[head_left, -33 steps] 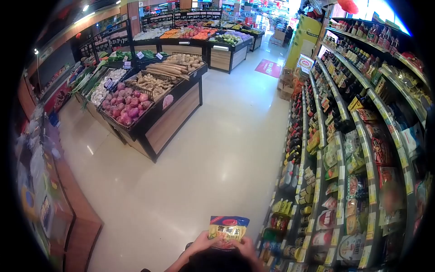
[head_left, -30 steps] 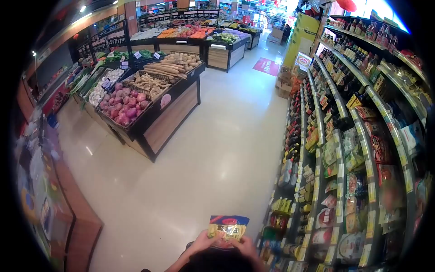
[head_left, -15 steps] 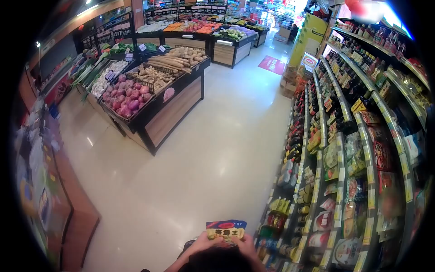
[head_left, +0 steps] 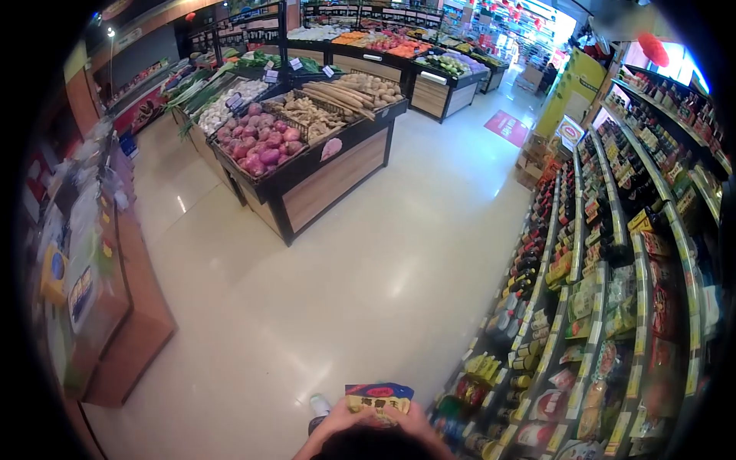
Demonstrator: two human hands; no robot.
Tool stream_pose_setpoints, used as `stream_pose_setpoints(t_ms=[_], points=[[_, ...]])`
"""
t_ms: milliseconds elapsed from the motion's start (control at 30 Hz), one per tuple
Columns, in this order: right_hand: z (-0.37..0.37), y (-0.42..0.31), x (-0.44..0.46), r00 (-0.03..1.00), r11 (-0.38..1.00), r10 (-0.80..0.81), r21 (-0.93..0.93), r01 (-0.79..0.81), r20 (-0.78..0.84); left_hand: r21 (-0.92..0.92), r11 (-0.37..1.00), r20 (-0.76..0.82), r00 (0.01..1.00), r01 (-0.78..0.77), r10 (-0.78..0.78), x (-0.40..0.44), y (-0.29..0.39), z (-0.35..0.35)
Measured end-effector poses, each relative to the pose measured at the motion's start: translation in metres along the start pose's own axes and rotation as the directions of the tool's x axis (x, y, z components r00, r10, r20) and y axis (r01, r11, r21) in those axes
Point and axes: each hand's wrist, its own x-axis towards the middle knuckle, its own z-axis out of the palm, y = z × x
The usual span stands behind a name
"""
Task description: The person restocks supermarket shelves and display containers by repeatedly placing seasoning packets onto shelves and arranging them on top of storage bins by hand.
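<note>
A blue and yellow packet with dark printed characters is held low in front of me, near the bottom edge of the view. My left hand grips its left side, fingers closed on it. On the opposite side my right hand is closed on the same packet. Its lower part is hidden by my hands and by the dark shape of my head. One shoe shows just left of the packet.
Shelves of bottles and bagged goods line the right side. A vegetable stand with red onions stands ahead to the left. A wooden-edged counter is at the left. Cartons sit by the far shelf end.
The view has turned left, so the stand and shelves appear further right. The packet sits slightly lower and looks more tilted or folded. A shoe has come into view.
</note>
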Motion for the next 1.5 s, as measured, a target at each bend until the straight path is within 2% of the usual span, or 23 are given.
stream_pose_setpoints(t_ms=[67, 167, 267, 467, 567, 667, 733, 833, 933, 1033, 1133, 1167, 1233, 1300, 1367, 1400, 1433, 1467, 1500], points=[[0.004, 0.005, -0.004, 1.0, 1.0, 0.0, 0.012, 0.0, 0.005, -0.018, 1.0, -0.022, 1.0, -0.009, 0.009, -0.002, -0.023, -0.005], [0.008, 0.021, -0.003, 1.0, 0.978, -0.005, -0.209, 0.005, 0.002, -0.189, 0.981, -0.11, 0.994, -0.048, 0.028, -0.015, -0.015, -0.01], [0.032, 0.006, -0.003, 0.995, 0.979, -0.092, -0.181, 0.099, 0.043, -0.196, 0.977, -0.166, 0.985, -0.084, 0.051, -0.028, 0.003, -0.021], [0.091, -0.038, -0.014, 0.987, 0.955, -0.147, -0.251, 0.16, 0.071, -0.258, 0.963, -0.24, 0.971, -0.076, 0.013, -0.061, 0.0, -0.054], [0.112, -0.034, -0.015, 0.986, 0.984, -0.128, -0.113, 0.14, 0.103, -0.205, 0.959, -0.299, 0.946, -0.194, 0.127, -0.085, 0.01, -0.066], [0.139, -0.04, -0.018, 0.939, 0.933, -0.285, -0.168, 0.318, 0.192, -0.128, 0.933, -0.368, 0.89, -0.336, 0.27, -0.112, 0.031, -0.077], [0.161, -0.044, -0.02, 0.944, 0.929, -0.29, -0.189, 0.317, 0.157, -0.028, 0.916, -0.376, 0.853, -0.4, 0.361, -0.122, 0.029, -0.093], [0.185, -0.013, -0.018, 0.961, 0.934, -0.256, -0.229, 0.273, 0.102, -0.043, 0.898, -0.406, 0.829, -0.438, 0.385, -0.146, 0.026, -0.114], [0.211, 0.013, -0.006, 0.961, 0.935, -0.267, -0.224, 0.277, 0.075, 0.025, 0.883, -0.449, 0.784, -0.468, 0.428, -0.158, 0.005, -0.138], [0.242, 0.024, -0.005, 0.959, 0.933, -0.272, -0.221, 0.283, 0.078, 0.262, 0.793, -0.405, 0.683, -0.55, 0.607, -0.175, -0.004, -0.165], [0.277, 0.006, -0.014, 0.934, 0.923, -0.326, -0.162, 0.348, 0.147, 0.261, 0.825, -0.416, 0.713, -0.501, 0.564, -0.194, -0.007, -0.182], [0.289, -0.007, -0.02, 0.92, 0.918, -0.352, -0.131, 0.376, 0.175, 0.203, 0.849, -0.429, 0.735, -0.488, 0.525, -0.198, -0.008, -0.189], [0.302, -0.023, -0.032, 0.902, 0.89, -0.345, -0.214, 0.403, 0.259, 0.069, 0.891, -0.443, 0.787, -0.448, 0.43, -0.206, -0.008, -0.197], [0.312, -0.024, -0.031, 0.89, 0.893, -0.32, -0.21, 0.398, 0.325, -0.027, 0.88, -0.488, 0.775, -0.474, 0.402, -0.218, 0.002, -0.201], [0.318, -0.017, -0.019, 0.867, 0.826, -0.33, -0.331, 0.457, 0.374, -0.109, 0.852, -0.511, 0.764, -0.512, 0.394, -0.221, -0.004, -0.21], [0.321, -0.015, -0.015, 0.856, 0.784, -0.328, -0.39, 0.483, 0.4, -0.046, 0.847, -0.501, 0.746, -0.529, 0.439, -0.222, -0.011, -0.216], [0.327, -0.017, -0.01, 0.854, 0.801, -0.36, -0.345, 0.489, 0.376, 0.021, 0.836, -0.489, 0.724, -0.549, 0.487, -0.221, -0.016, -0.223], [0.332, -0.018, -0.004, 0.886, 0.859, -0.3, -0.305, 0.412, 0.353, 0.09, 0.818, -0.474, 0.698, -0.568, 0.537, -0.218, -0.022, -0.231], [0.339, -0.019, 0.0, 0.915, 0.91, -0.235, -0.258, 0.326, 0.329, 0.19, 0.749, -0.458, 0.617, -0.635, 0.639, -0.216, -0.025, -0.239]])
